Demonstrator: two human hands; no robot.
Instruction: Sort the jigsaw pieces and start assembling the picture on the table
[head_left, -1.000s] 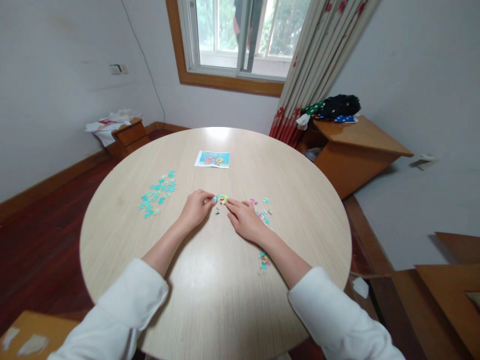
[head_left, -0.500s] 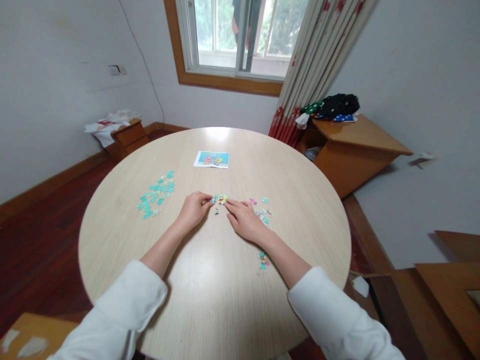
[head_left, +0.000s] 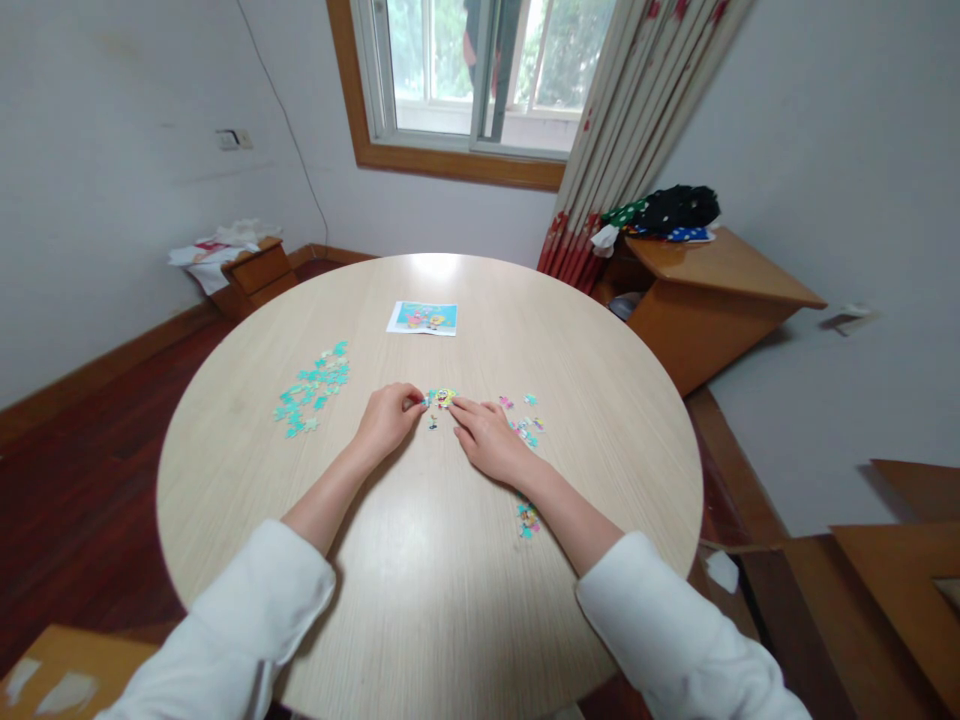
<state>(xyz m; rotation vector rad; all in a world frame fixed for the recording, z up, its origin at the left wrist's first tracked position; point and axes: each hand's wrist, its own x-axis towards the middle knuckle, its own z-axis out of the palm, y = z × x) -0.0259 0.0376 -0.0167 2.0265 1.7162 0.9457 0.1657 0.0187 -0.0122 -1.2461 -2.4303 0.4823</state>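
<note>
A small joined cluster of yellow and teal puzzle pieces [head_left: 442, 397] lies on the round wooden table [head_left: 420, 580]. My left hand [head_left: 388, 420] is curled, its fingertips pinching a piece at the cluster's left edge. My right hand [head_left: 489, 438] lies flat with fingers stretched, the fingertips pressing the cluster's right edge. One tiny loose piece [head_left: 431, 424] lies between the two hands.
A pile of teal pieces [head_left: 313, 387] lies at the left, several mixed pieces [head_left: 525, 420] sit by my right hand, and a few more pieces [head_left: 528, 520] rest under my right forearm. A reference picture [head_left: 422, 318] lies farther back. A wooden cabinet [head_left: 705, 300] stands right of the table.
</note>
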